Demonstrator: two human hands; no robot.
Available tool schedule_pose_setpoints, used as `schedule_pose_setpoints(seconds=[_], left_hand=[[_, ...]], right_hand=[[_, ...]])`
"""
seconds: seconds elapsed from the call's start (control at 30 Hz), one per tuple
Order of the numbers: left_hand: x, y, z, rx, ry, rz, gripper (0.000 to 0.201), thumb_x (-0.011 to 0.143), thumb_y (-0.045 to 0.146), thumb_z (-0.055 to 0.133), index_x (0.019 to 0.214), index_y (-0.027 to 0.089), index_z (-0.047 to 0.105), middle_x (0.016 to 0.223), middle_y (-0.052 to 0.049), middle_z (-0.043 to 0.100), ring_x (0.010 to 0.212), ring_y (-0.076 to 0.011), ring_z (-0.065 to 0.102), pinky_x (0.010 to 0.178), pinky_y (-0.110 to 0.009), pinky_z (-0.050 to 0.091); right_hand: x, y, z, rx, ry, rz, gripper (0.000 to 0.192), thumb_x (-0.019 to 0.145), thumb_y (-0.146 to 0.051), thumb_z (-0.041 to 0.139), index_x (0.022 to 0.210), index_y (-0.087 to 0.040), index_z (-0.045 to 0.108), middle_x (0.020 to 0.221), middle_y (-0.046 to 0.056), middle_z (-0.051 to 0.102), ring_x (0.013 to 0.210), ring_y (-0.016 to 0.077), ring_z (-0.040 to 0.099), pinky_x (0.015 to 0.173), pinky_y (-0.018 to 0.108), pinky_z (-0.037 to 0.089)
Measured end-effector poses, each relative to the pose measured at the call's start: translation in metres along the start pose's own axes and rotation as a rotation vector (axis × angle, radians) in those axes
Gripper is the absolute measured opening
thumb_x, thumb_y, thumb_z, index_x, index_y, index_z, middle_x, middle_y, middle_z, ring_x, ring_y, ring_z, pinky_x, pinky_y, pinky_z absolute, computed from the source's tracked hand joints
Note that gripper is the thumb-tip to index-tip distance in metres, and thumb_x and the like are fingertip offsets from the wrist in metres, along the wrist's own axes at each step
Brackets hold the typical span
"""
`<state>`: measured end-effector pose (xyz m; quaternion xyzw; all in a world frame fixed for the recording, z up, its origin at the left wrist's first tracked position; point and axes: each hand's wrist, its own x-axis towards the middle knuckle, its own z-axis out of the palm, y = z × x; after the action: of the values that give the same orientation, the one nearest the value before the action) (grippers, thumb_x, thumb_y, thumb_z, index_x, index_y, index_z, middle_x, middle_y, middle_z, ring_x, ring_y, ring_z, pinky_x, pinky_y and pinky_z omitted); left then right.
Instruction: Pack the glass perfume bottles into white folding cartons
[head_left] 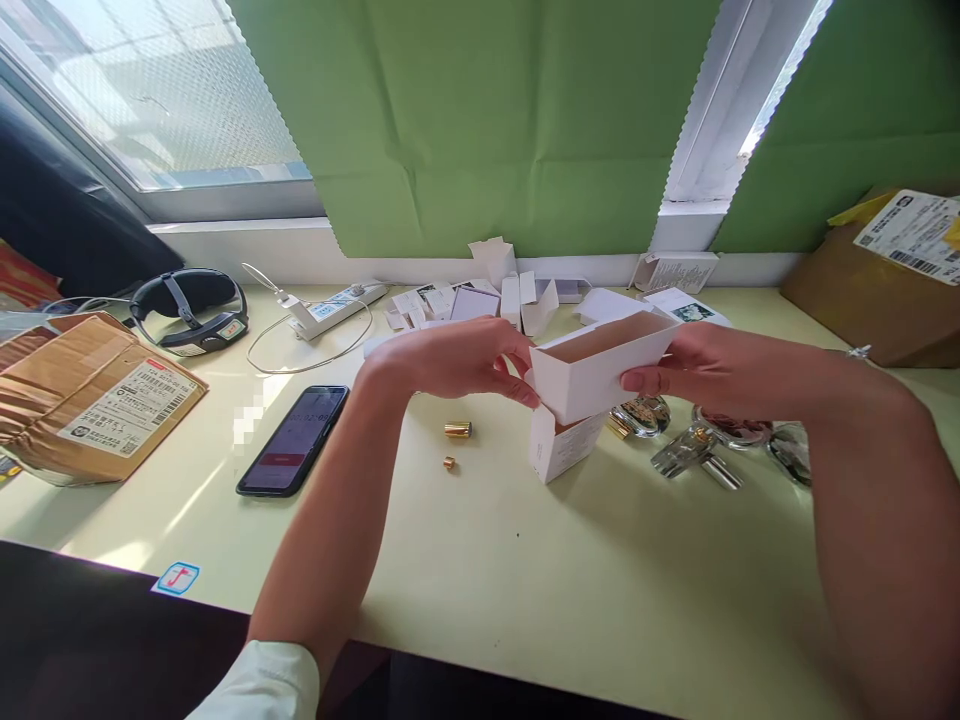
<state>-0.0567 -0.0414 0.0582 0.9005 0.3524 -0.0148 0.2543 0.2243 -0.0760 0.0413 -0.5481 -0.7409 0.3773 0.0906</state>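
An open-ended white cardboard box [604,375] is held tilted above the table, its opening facing up. My right hand [694,370] grips its right end, thumb on the near side. At the left end, the fingers of my left hand [487,360] close on a cardboard edge or flap; which box that edge belongs to I cannot tell. Directly beneath, a second white box [559,452] with an open top touches or nearly touches the upper one. To the left lie a gold cylindrical cap [458,430] and a small copper-coloured ring or collar [449,463].
Clear bottle-like pieces [684,450] and a silver tube [722,471] lie near my right forearm. Several opened white cartons [525,300] line the back. A phone [292,442], power strip [337,310], headset [191,310], brown parcel [112,400] and large carton [870,280] surround the workspace.
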Motion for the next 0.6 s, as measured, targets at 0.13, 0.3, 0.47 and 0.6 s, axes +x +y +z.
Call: schedule_pose_setpoints(seconds=[0.13, 0.3, 0.47, 0.6], left_hand=[[0.001, 0.000, -0.001, 0.043, 0.006, -0.027, 0.028, 0.088, 0.047, 0.062, 0.100, 0.025, 0.072, 0.100, 0.001, 0.072, 0.076, -0.0108, 0.060, 0.064, -0.022, 0.040], [0.002, 0.000, 0.001, 0.021, 0.018, 0.026, 0.022, 0.089, 0.040, 0.062, 0.102, 0.026, 0.073, 0.097, 0.002, 0.072, 0.076, -0.0098, 0.059, 0.064, -0.020, 0.039], [0.003, 0.003, 0.002, -0.021, 0.019, 0.055, 0.022, 0.088, 0.040, 0.064, 0.101, 0.026, 0.074, 0.099, 0.001, 0.074, 0.080, -0.0116, 0.062, 0.067, -0.021, 0.041], [0.003, 0.004, 0.002, -0.041, 0.017, 0.053, 0.017, 0.088, 0.033, 0.064, 0.100, 0.027, 0.074, 0.098, 0.002, 0.075, 0.082, -0.0112, 0.063, 0.068, -0.021, 0.040]], right_hand=[[-0.002, 0.001, -0.002, -0.030, -0.032, 0.004, 0.032, 0.087, -0.056, 0.059, 0.102, -0.028, 0.065, 0.057, -0.003, 0.047, 0.050, 0.0141, 0.041, 0.051, 0.030, 0.038], [0.000, -0.002, 0.001, 0.007, -0.025, -0.032, 0.028, 0.087, -0.052, 0.060, 0.097, -0.026, 0.064, 0.063, -0.002, 0.051, 0.061, 0.0165, 0.051, 0.058, 0.031, 0.042], [0.009, 0.001, 0.005, 0.034, -0.099, -0.134, 0.026, 0.090, -0.049, 0.056, 0.100, -0.026, 0.061, 0.093, 0.002, 0.063, 0.083, 0.0208, 0.057, 0.070, 0.035, 0.046], [0.013, 0.004, 0.007, 0.012, -0.120, -0.135, 0.029, 0.093, -0.051, 0.051, 0.099, -0.024, 0.058, 0.097, 0.003, 0.063, 0.086, 0.0215, 0.056, 0.074, 0.038, 0.047]])
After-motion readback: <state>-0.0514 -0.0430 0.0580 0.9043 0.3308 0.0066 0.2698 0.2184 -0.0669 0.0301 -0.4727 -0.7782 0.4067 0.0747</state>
